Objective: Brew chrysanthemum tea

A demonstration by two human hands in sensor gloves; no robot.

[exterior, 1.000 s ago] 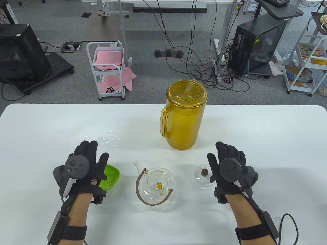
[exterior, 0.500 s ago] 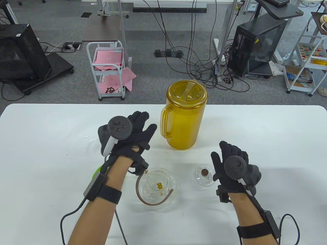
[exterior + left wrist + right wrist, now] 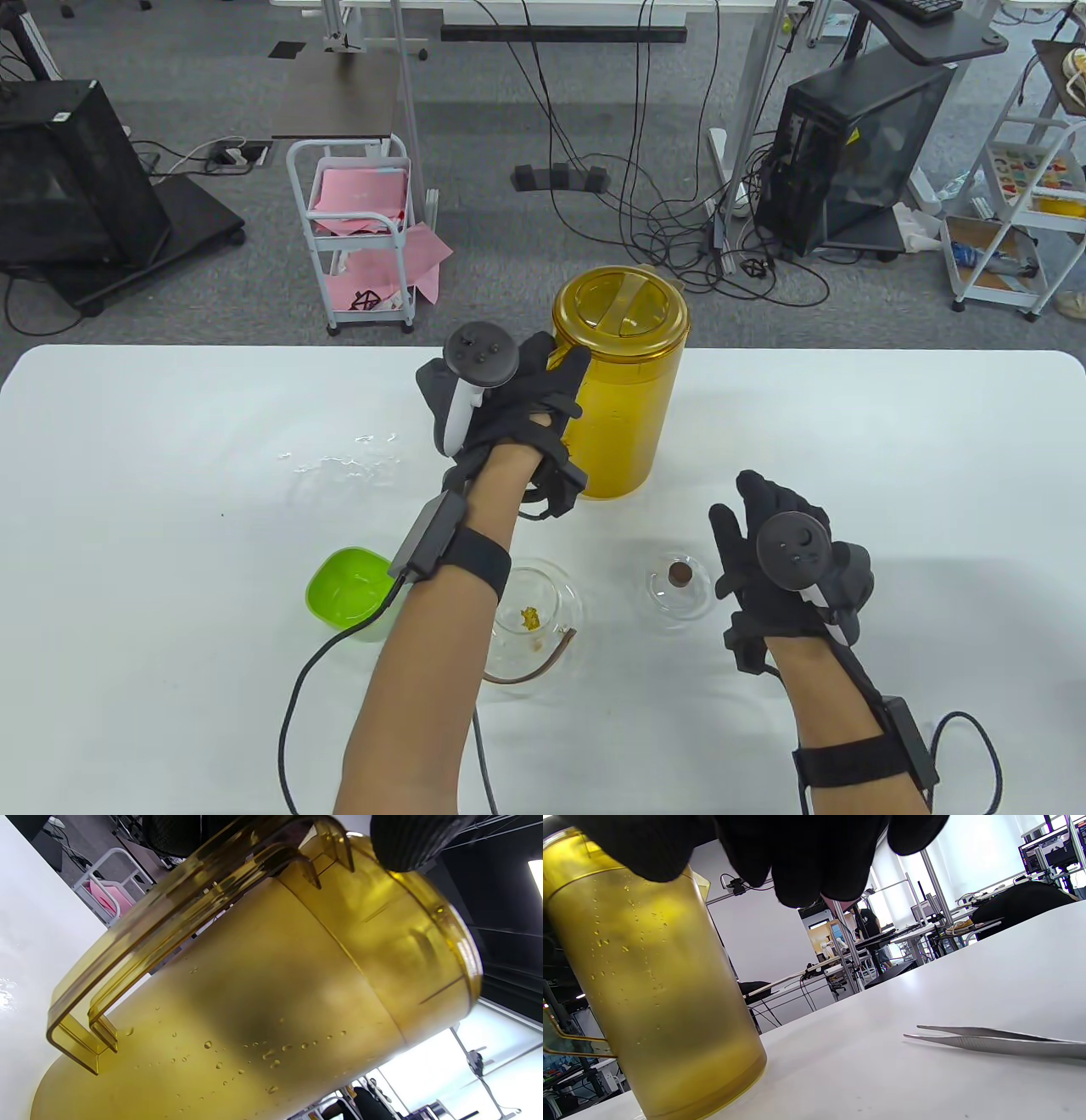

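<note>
Item: yellow pitcher (image 3: 619,382), lidded, upright on the white table (image 3: 891,441) towards its far edge, centre; droplets bead its side in the left wrist view. Your left hand (image 3: 517,399) is at the pitcher's handle (image 3: 169,921), which is hidden behind the glove in the table view; at the wrist camera's top edge your fingers (image 3: 407,840) sit around the handle's top, but whether they have closed on it you cannot tell from these views. Item: glass teapot (image 3: 534,620), lid off, near edge, partly under your left forearm, with a yellow chrysanthemum (image 3: 531,618) lying inside. Item: glass lid (image 3: 676,586) with brown knob, on the table right of the teapot. Your right hand (image 3: 785,560) hangs just beside that lid, fingers relaxed, holding nothing. Item: green bowl (image 3: 348,590), left of the teapot. Item: wet patch (image 3: 348,458), beyond the bowl. Item: metal tweezers (image 3: 992,1041), lying flat, seen only from the right wrist.
</note>
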